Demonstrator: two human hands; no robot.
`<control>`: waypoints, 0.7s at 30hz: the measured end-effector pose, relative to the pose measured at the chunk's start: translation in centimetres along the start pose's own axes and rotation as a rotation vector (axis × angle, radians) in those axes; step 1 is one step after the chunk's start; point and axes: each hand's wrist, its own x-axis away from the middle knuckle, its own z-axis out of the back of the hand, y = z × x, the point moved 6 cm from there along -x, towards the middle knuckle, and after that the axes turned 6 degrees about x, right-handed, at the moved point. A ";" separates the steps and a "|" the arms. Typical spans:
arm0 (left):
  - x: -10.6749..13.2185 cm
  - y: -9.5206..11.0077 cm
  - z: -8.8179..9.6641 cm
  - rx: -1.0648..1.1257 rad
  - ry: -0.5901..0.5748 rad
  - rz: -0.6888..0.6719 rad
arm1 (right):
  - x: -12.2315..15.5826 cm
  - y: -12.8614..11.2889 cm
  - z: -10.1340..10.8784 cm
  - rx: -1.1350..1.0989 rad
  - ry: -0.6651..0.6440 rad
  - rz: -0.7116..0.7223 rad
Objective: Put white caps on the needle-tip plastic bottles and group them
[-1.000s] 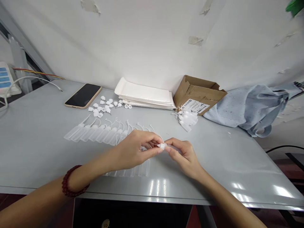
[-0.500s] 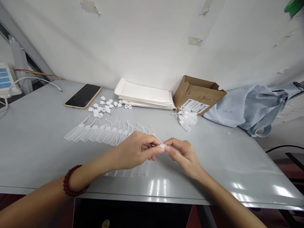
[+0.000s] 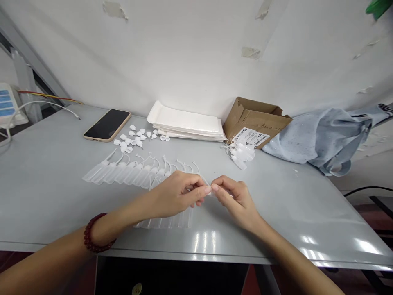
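My left hand [image 3: 179, 193] and my right hand [image 3: 235, 199] meet at the fingertips above the table. Thumbs and forefingers pinch a small white plastic cap [image 3: 209, 194] between them; most of it is hidden by the fingers. Under and behind my left hand lie rows of clear squeeze bottles [image 3: 143, 176] with thin white nozzles, partly covered by that hand. Farther back on the left, several loose white caps [image 3: 124, 146], some with needle tips, are scattered in a heap.
A phone [image 3: 107, 125] lies back left. Against the wall rests a stack of white padded envelopes [image 3: 187, 121], beside an open cardboard box [image 3: 256, 121]. More small bottles [image 3: 242, 155] are piled before the box. A light blue cloth bag [image 3: 310, 137] sits at right on the grey table [image 3: 291, 213].
The fingertips of both hands have drawn closer around the white cap, so less of it shows. My right fingers have shifted slightly left; the other things stay put.
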 end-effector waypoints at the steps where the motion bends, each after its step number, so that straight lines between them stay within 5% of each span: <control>1: 0.0 -0.1 -0.1 0.024 -0.023 0.031 | 0.1 -0.1 0.0 0.032 0.012 0.016; 8: 0.1 0.2 -0.4 -0.088 0.027 -0.022 | -0.2 1.4 -0.5 -0.175 0.005 -0.174; 14: 0.2 0.6 -0.6 -0.454 0.159 -0.313 | -0.3 2.6 -1.6 -0.442 -0.091 -0.429; 21: 0.6 0.4 -1.1 -0.665 0.172 -0.546 | -0.5 2.8 -2.0 -0.543 -0.157 -0.514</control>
